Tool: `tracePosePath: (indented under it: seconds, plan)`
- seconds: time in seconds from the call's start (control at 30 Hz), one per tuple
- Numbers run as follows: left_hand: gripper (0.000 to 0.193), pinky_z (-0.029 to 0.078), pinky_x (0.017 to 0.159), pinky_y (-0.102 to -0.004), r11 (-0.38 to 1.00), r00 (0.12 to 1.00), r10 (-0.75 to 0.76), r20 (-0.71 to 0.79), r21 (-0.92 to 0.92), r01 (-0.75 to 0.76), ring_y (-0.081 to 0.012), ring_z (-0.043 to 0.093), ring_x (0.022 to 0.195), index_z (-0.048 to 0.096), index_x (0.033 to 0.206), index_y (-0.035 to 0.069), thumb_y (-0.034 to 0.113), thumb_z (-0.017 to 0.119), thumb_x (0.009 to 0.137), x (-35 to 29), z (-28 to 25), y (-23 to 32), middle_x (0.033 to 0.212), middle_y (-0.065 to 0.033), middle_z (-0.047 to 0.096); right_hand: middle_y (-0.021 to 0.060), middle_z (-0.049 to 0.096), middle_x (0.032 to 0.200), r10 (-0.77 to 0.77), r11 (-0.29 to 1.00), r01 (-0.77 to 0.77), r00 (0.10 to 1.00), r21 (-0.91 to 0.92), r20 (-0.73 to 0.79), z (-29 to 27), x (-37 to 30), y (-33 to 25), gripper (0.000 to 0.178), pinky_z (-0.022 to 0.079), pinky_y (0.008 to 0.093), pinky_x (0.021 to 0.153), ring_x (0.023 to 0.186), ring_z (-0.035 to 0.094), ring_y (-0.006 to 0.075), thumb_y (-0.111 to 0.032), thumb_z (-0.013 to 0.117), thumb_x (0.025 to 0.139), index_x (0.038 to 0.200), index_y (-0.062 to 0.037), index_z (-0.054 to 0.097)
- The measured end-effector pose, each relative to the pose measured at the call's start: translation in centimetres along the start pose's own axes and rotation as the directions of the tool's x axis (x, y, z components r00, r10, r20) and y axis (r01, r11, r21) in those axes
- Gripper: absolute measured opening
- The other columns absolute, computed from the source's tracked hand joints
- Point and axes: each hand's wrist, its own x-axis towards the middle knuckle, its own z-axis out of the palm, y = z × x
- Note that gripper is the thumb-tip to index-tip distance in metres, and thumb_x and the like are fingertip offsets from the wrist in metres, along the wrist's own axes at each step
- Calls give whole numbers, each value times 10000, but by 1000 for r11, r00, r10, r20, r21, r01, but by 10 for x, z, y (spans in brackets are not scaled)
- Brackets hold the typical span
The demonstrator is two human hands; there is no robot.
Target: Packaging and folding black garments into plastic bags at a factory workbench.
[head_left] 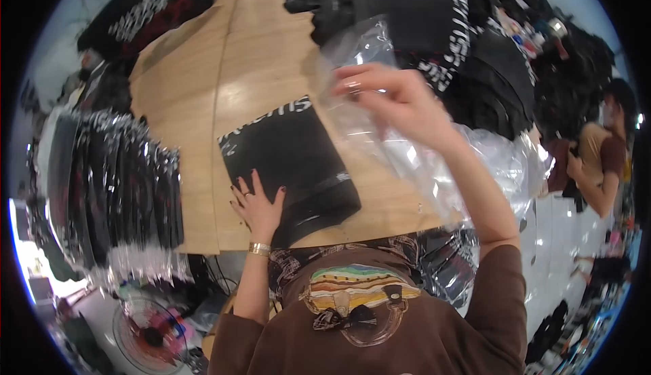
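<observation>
My left hand [259, 207] lies spread on the folded garment [291, 146]; my right hand [400, 97] curls by clear plastic [363, 46] to its right, grip unclear. The garment seems soft; support both edges.

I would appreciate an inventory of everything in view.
Table: one, light wood, centre
Folded garment: one, black, table's near half
Clear bag: one, transparent, over table's right
Loose plastic: uncounted, clear, table's right edge
Garment pile: uncounted, black, table's far right
Wrapped packs: many, black, left of table
Other garments: uncounted, black, upper left
Fan: one, reddish, lower left
Person: one, brown and tan top, far right
Far clutter: too small to tell
Shirt: one, brown, lower edge
Left fingers: one set, dark nails, on folded garment
Right fingers: one set, blurred, over table
</observation>
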Motion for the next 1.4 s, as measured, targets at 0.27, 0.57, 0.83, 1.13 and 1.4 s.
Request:
tracePosePath:
  seconds: [0.27, 0.57, 0.83, 1.13, 1.4]
  plan:
    - [499, 241, 1020, -482, 39, 997, 17, 75, -996, 75, -373, 312, 1249, 390, 1309, 80, 332, 509, 895, 23, -15, -11, 1317, -219, 380, 48, 626, 1062, 26, 681, 62, 994, 730, -108, 101, 107, -2, 247, 342, 164, 407, 443, 425, 46, -133, 479, 895, 1095, -42, 592]
    - [432, 450, 428, -244, 208, 977, -67, 200, -955, 210, -95, 539, 486, 467, 1120, 44, 174, 697, 777, 64, -35, -44, 650, -22, 575, 75, 617, 849, 583, 806, -519, 778, 284, -234, 61, 94, 181, 342, 447, 227, 427, 513, 557, 113, -296, 591, 849, 1069, -36, 566]
    - [531, 389, 361, -266, 472, 928, -333, 166, -823, 316, -115, 497, 388, 412, 1133, 21, 218, 716, 745, 44, -7, -46, 568, -35, 543, 179, 603, 928, 720, 567, -587, 693, 578, -3, 94, 0, 183, 614, 532, 305, 553, 669, 623, 210, -314, 621, 830, 1268, -30, 298]
    - [697, 361, 906, -445, 942, 866, -198, -460, -332, 39, -289, 450, 1107, 374, 1265, 91, 312, 729, 707, 16, -30, -30, 1045, -122, 545, 34, 579, 636, 693, 627, -575, 720, 526, -39, 107, -31, 199, 136, 421, 206, 405, 466, 517, 92, -130, 625, 818, 859, -10, 578]
    - [409, 302, 961, -457, 787, 851, 447, -275, -331, -520, -329, 377, 1179, 611, 985, 116, 285, 756, 642, 17, -39, 29, 1096, -117, 527, 33, 552, 566, 613, 763, -492, 757, 420, -227, 118, -25, 192, 241, 371, 214, 339, 413, 522, 99, -230, 652, 813, 764, -30, 528]
